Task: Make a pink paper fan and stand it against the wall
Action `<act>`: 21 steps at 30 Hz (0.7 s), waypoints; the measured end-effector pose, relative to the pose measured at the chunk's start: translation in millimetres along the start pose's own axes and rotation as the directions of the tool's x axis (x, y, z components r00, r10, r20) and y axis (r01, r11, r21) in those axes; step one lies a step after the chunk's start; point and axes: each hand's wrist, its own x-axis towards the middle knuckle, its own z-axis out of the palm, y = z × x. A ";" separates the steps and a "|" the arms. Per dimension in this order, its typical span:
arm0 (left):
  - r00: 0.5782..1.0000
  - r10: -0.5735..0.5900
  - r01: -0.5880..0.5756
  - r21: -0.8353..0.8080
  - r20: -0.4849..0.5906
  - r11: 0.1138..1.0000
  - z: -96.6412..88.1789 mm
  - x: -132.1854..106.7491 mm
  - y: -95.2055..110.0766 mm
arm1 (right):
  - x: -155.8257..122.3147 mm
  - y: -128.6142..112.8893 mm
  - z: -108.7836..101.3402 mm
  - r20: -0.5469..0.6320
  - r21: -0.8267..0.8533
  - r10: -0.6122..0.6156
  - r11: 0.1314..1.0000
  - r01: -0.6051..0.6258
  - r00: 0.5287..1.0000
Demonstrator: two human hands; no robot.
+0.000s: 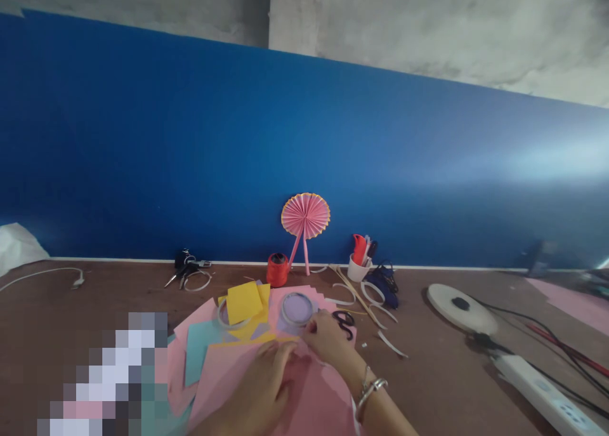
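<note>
My left hand [269, 372] lies over a large sheet of pink paper [219, 379], its fingers stretched out toward the far edge. Along that edge runs a narrow yellow strip [254, 341]. My right hand [328, 337] is closed, fingertips curled together near the sheet's far right corner; whatever they pinch is hidden. Just beyond it are a white ring [284, 314] on purple paper and black-handled scissors [344, 322]. Yellow paper pieces [244, 304] overlap a second ring, and light blue paper [196, 350] sticks out at the left.
A pleated pink fan [306, 216] leans against the blue partition [190, 138], beside a red spool [277, 271]. A white cup of tools [358, 271], sticks and paper strips [392, 345] lie to the right. Farther right are a white disc [445, 303] and a power strip [547, 385].
</note>
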 end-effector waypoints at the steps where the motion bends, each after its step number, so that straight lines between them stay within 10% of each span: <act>1: 1.000 0.001 -0.001 -0.003 -0.001 1.000 -0.6 0.1 0.5 | -0.9 -0.8 -0.4 -0.002 0.003 -0.003 1.000 0.003 1.000; 21: 0.977 0.104 -0.120 -0.077 -0.184 0.990 5.9 -0.9 -5.8 | -6.7 -11.9 -10.5 0.159 0.146 0.016 0.988 -0.040 0.987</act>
